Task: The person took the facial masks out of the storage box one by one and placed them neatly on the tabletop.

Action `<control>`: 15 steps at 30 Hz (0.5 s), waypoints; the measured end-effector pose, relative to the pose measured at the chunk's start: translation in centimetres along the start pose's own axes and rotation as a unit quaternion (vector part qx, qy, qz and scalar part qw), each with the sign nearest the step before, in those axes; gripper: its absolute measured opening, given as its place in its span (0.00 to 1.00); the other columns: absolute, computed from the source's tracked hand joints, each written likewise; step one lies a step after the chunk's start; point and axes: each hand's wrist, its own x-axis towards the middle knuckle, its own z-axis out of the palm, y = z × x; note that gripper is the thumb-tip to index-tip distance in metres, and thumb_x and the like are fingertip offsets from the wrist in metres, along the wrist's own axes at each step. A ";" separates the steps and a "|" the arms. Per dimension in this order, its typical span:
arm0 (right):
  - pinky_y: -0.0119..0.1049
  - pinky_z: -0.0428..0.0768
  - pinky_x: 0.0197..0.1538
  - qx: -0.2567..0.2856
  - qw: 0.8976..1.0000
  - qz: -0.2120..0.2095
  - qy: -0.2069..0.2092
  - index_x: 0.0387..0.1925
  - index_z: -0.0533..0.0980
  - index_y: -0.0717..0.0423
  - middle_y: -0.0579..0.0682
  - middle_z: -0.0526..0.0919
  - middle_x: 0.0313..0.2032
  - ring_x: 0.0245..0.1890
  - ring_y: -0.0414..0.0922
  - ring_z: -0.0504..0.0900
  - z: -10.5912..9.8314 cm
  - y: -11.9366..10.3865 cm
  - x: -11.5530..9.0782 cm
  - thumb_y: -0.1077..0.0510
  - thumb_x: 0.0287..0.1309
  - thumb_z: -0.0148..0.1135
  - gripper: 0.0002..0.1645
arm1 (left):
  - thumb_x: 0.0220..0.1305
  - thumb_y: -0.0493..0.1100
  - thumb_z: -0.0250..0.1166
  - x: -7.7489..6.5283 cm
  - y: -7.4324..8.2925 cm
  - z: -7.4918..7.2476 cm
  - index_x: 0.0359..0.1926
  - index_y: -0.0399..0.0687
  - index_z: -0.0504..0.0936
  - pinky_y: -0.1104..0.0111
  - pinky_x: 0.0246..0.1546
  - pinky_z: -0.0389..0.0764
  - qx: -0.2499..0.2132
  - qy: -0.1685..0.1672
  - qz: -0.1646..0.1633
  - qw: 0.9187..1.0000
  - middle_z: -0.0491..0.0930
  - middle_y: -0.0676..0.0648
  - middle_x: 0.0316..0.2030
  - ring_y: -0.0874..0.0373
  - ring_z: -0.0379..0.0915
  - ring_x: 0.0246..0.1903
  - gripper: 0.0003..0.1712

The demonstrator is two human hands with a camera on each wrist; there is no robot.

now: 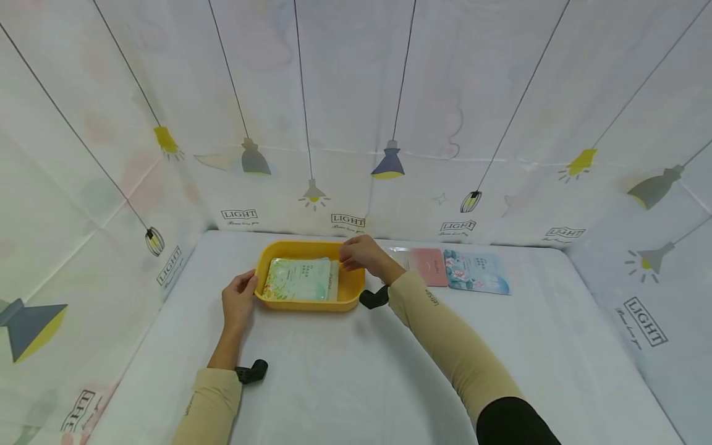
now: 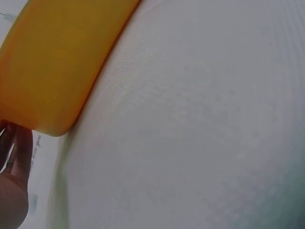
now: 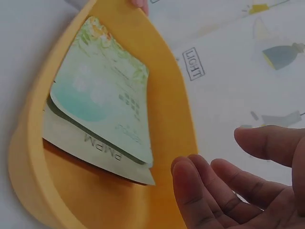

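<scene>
L hand at near-side L end of the tray: thumb & fingers close tog., pinching the rim; fingers on outer wall per L wrist view, a fingertip over rim per R wrist view. R hand above tray's other end, nothing held: thumb well apart from fingers, which are slightly bent, gap betw. them plain in R wrist view.

Tray sits betw. the hands, yellow, rounded corners, on the white table. Inside, betw. hands: green pkt, flat, leafy/floral print at its L-hand end, w/ pale teal area toward R hand. It lies on top of the cream pkt, whose edge sticks out on R-hand side; "PMPM" legible on it. Bare tray floor shows betw. cream pkt & R-hand end.

Outside tray, just R of R hand: pink pkt, w/ some clear film at its L side, partly hidden by R wrist. Further R, beside pink pkt: blue pkt, flowers on it.

Black wrist cam on each wrist, tan sleeves. Beyond both hands: wall cloth w/ printed hanging lamps & "LIGHT" signs.
</scene>
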 end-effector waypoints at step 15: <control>0.38 0.85 0.41 -0.051 0.998 0.025 0.020 0.44 0.78 0.66 0.54 0.79 0.30 0.27 0.46 0.79 4.2 2.1 1.6 0.59 0.60 0.65 0.14 | 0.71 0.48 0.58 0.1 0.1 -0.1 0.58 0.41 0.78 0.89 0.40 0.71 -0.005 -0.004 -0.004 1.000 0.78 0.41 0.57 0.63 0.71 0.48 0.21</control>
